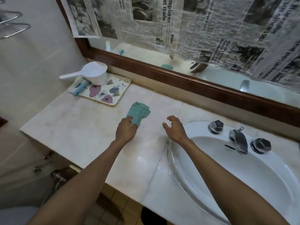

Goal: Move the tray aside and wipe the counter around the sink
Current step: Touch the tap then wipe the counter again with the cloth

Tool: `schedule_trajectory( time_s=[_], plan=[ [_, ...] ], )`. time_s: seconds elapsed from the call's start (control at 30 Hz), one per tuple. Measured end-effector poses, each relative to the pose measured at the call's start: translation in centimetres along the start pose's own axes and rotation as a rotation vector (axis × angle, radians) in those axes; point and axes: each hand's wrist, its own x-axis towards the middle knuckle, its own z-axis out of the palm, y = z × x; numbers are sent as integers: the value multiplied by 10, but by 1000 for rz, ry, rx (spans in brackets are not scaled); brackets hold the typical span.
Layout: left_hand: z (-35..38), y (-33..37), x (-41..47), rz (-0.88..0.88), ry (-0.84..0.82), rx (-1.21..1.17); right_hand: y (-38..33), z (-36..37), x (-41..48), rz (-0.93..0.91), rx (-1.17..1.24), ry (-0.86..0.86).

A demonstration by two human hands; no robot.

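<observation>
Head view: beside the sink (pixel 243 163), a person's right hand (pixel 174 129) hovers loosely curled and empty over the counter (pixel 73 127), while the left hand (pixel 125 130) grips the near end of a teal cloth (pixel 138 112); beyond it, the floral tray (pixel 103 93) holds a white scoop (pixel 96 73).

Polished stone, glazed sink
Counter (pixel 78 130) smooth and glossy; at four o'clock the white sink (pixel 243 176) shines, its faucet (pixel 239 140) bright metal; the teal cloth (pixel 138 112) looks matt.
</observation>
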Motion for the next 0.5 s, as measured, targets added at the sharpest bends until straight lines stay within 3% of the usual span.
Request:
schedule_trajectory(
  time_s=[0.5],
  plan=[
    [44, -22, 109, -75, 77, 172, 21, 92, 103, -121, -409, 43]
  ],
)
